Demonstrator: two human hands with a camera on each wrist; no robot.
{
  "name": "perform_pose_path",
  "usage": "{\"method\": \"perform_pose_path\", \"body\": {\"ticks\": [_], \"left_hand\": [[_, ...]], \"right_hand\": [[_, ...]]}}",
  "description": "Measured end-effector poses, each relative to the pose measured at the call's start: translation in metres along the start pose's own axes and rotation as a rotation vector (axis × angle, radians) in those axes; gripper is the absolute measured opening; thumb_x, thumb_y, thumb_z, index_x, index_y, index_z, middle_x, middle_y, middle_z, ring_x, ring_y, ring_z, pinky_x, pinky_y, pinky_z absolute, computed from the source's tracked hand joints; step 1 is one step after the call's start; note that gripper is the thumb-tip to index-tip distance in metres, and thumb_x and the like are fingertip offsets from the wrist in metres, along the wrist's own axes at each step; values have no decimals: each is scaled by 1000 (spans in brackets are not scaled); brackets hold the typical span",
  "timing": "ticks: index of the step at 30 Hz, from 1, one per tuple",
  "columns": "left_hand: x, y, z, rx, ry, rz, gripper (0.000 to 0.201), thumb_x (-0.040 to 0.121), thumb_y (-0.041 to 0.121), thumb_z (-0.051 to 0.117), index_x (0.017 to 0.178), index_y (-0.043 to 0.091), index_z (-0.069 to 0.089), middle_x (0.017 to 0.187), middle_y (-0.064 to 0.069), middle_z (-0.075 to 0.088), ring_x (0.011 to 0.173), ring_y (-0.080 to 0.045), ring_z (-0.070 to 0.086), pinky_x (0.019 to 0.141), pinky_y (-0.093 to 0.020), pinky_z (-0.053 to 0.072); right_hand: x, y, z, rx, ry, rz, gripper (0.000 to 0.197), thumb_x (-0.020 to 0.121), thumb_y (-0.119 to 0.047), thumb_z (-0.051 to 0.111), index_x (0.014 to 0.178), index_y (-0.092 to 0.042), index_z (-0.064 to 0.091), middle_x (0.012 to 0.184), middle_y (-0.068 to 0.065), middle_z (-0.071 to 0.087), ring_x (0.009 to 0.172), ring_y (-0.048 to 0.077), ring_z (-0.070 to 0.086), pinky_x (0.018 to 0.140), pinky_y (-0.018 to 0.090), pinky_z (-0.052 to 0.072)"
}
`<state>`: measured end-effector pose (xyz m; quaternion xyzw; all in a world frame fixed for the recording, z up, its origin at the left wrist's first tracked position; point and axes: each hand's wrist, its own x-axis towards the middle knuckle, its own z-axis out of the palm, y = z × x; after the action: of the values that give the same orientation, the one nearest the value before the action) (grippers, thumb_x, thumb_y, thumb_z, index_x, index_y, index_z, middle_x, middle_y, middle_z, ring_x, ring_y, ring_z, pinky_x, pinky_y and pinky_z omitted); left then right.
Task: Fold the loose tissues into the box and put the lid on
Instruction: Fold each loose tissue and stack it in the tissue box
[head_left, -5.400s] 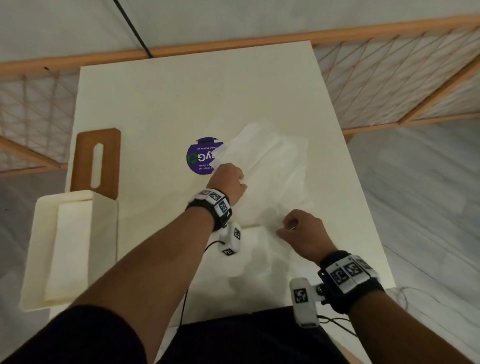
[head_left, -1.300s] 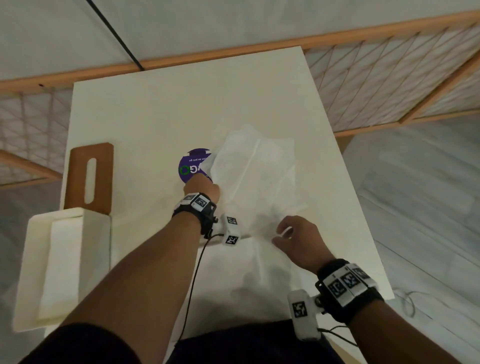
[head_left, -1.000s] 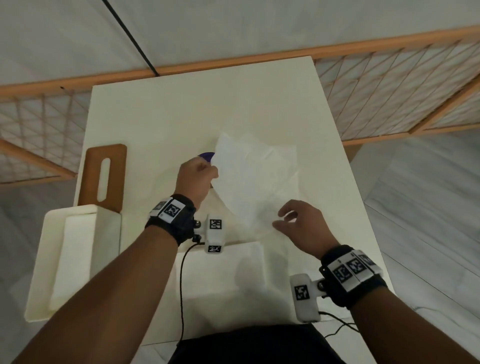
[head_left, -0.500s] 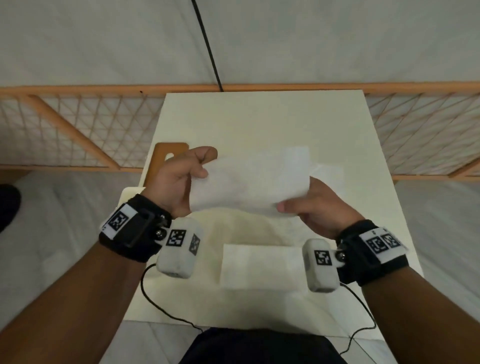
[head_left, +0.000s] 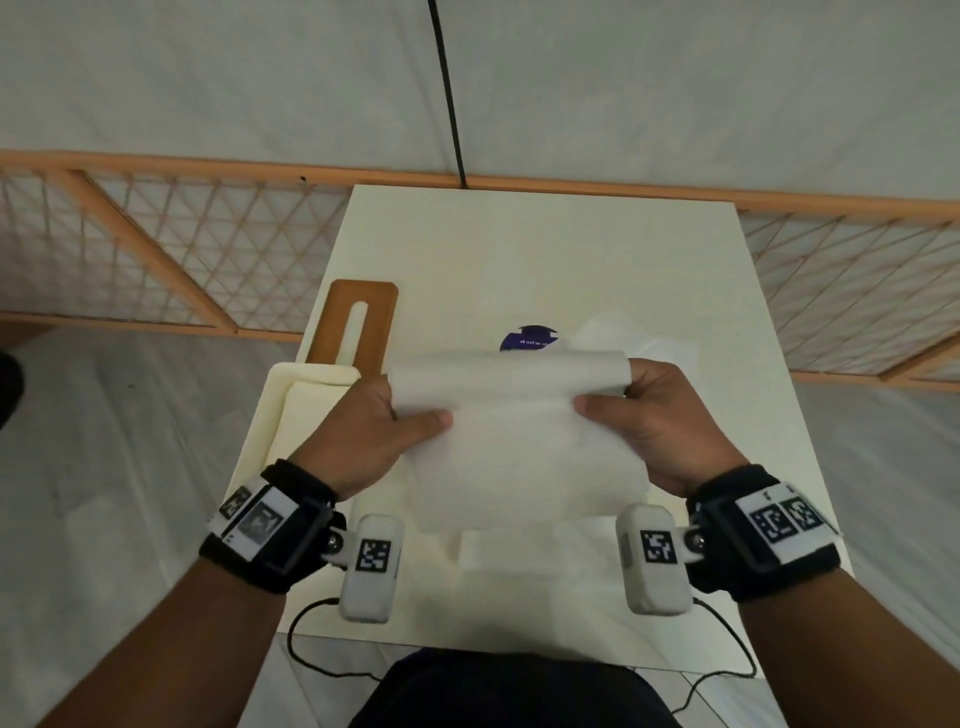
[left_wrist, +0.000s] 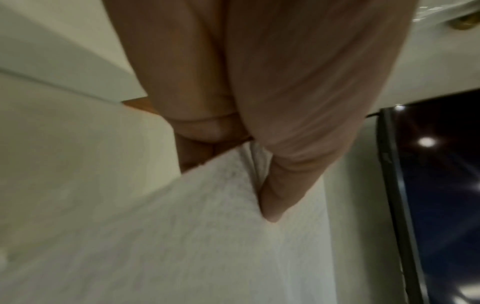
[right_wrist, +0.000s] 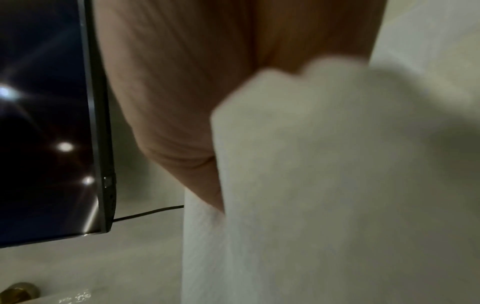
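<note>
A white tissue (head_left: 514, 431) hangs in the air above the table, folded over along its top edge. My left hand (head_left: 384, 415) pinches its left end, thumb on the near face. My right hand (head_left: 644, 410) pinches its right end the same way. In the left wrist view the thumb presses the tissue (left_wrist: 197, 216). In the right wrist view the tissue (right_wrist: 337, 185) drapes over my palm. A folded tissue (head_left: 540, 551) lies flat on the table under my hands. The cream box (head_left: 270, 415) stands open at the table's left edge. Its brown slotted lid (head_left: 358, 322) lies behind it. More loose tissues (head_left: 634, 338) lie at the right.
The cream table (head_left: 545, 249) is narrow, with floor on both sides. A purple round sticker (head_left: 530, 338) shows behind the held tissue. A wooden lattice rail (head_left: 156, 249) runs along the far side. A dark screen (right_wrist: 46, 123) stands beyond the table. A black cable (head_left: 447, 88) hangs on the wall.
Both hands lifted the tissue off the loose pile and brought it towards me, folding its top edge over. The head view swung left and centred on the table.
</note>
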<state>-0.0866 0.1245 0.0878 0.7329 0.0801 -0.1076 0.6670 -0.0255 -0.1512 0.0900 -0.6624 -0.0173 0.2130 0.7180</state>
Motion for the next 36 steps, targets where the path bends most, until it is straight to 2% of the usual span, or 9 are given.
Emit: {"method": "perform_pose_path", "body": {"ticks": [5,12,14,16,19,23,25,28,36], "left_hand": [[-4,6,-1,8,-9,107,26,90,3,64,110,19,72,110,2,75,107,-16,69,88,-29,57],[7,-2,-8,-235,-24,78,36,67,31,86,97,13,80,105,-9,75,101,-25,71,84,-33,58],[9,-4,-9,-537,-47,10,55,55,38,89,97,5,79,107,-14,73,105,-29,68,87,-37,58],[10,-4,-5,-656,27,-93,55,70,47,77,98,0,76,112,-17,71,113,-31,66,92,-42,56],[12,-5,1,-426,126,-208,66,104,47,30,94,3,78,109,-15,74,111,-26,68,87,-35,53],[8,-8,0,35,107,-3,29,100,19,55,87,22,81,105,0,76,106,-19,68,97,-40,52],[7,-11,-2,77,83,58,31,86,0,70,89,29,81,105,0,76,103,-21,69,91,-42,56],[5,-12,2,31,114,43,35,80,-10,73,86,24,80,95,-11,76,89,-26,72,82,-41,60],[0,-45,16,-6,138,-160,29,80,-7,74,99,15,74,93,-6,77,88,-24,74,79,-38,60]], "right_hand": [[-1,3,-8,-37,7,-53,10,81,-3,73,90,0,77,102,32,70,96,42,69,90,68,49],[4,8,-25,114,-116,19,27,80,8,60,103,6,75,117,30,68,117,49,60,107,62,39],[5,9,-29,254,-148,72,40,80,-3,52,114,15,66,123,33,63,118,47,59,101,55,47],[3,6,-28,319,-151,118,43,92,-22,51,115,9,69,121,29,66,111,40,64,89,43,56],[3,8,-27,269,-160,182,65,91,-54,46,101,1,77,108,24,72,94,32,69,85,39,52],[6,9,-35,260,-195,174,90,76,-78,54,99,7,76,120,22,68,106,37,57,97,44,41],[6,8,-34,256,-146,170,77,86,-65,48,92,5,77,115,14,70,101,36,53,91,44,41],[4,12,-30,6,-72,100,9,83,-14,74,83,-8,80,105,5,75,93,37,64,81,38,51],[-2,43,-35,-347,2,180,27,75,8,75,93,-11,75,95,15,76,79,42,67,79,47,54]]}}
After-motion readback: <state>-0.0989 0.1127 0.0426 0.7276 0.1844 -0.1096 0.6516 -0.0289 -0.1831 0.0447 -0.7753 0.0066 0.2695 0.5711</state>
